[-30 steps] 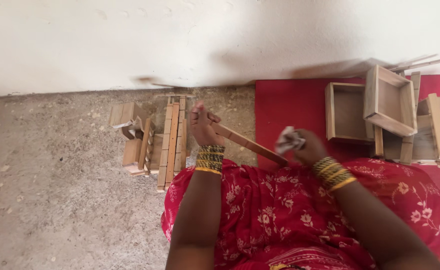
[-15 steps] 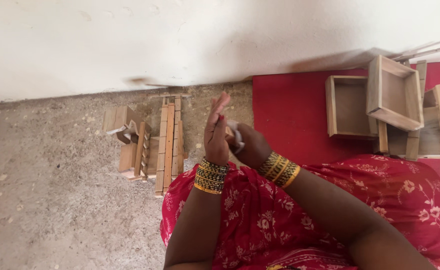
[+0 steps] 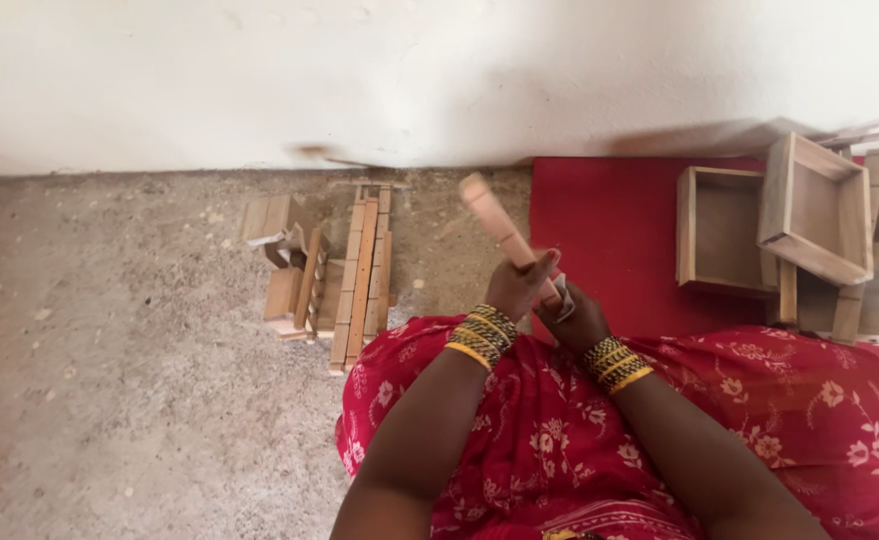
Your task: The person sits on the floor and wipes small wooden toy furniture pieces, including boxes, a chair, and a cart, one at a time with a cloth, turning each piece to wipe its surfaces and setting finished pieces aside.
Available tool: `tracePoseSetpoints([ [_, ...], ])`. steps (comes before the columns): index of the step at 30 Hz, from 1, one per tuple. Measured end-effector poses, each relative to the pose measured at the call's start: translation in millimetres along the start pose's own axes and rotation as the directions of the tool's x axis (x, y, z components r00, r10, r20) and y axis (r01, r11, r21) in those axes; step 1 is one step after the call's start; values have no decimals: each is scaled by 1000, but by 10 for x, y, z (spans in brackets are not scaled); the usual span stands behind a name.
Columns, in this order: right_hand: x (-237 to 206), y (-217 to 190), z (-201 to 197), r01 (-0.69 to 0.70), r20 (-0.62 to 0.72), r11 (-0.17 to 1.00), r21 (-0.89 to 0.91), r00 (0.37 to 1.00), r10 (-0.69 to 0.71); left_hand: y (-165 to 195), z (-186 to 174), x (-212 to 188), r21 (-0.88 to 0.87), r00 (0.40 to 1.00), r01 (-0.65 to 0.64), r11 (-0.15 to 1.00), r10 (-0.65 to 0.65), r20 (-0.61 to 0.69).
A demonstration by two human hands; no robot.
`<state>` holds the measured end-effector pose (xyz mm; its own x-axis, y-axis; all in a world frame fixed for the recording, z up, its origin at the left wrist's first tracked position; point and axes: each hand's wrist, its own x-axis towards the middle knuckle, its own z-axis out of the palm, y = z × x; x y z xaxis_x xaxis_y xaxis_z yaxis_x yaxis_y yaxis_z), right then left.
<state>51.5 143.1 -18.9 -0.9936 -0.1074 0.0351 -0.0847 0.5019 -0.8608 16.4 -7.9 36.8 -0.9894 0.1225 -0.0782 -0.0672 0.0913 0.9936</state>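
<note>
I see a rough grey concrete floor [image 3: 109, 400] meeting a white wall [image 3: 359, 70], with a red mat [image 3: 599, 230] bearing open wooden boxes [image 3: 724, 230]. Both hands are closed: my left hand [image 3: 515, 287] grips a wooden stick [image 3: 494, 222] angled up over the floor, and my right hand [image 3: 577, 318] pinches a small pale scrap [image 3: 565, 297] against its lower end. Wooden slats [image 3: 359, 275] lie just left.

Bare floor [image 3: 109, 400] lies open at the left. Stacked wooden slats [image 3: 359, 270] crowd the middle, and open wooden boxes [image 3: 779, 230] block the right.
</note>
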Motion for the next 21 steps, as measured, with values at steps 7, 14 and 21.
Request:
tracePoseSetpoints([
  [7,-204,-11,-166,-288,185,958,-9,941,285,-109,-566,546,-167,894,88,982,-152,-422],
  [14,-228,87,1,48,67,999,-5,997,-48,-47,-670,402,-89,877,-66,994,16,-480],
  [21,-152,147,-196,-48,-25,999,-18,999,48,373,-1734,566,821,364,535,199,823,-437],
])
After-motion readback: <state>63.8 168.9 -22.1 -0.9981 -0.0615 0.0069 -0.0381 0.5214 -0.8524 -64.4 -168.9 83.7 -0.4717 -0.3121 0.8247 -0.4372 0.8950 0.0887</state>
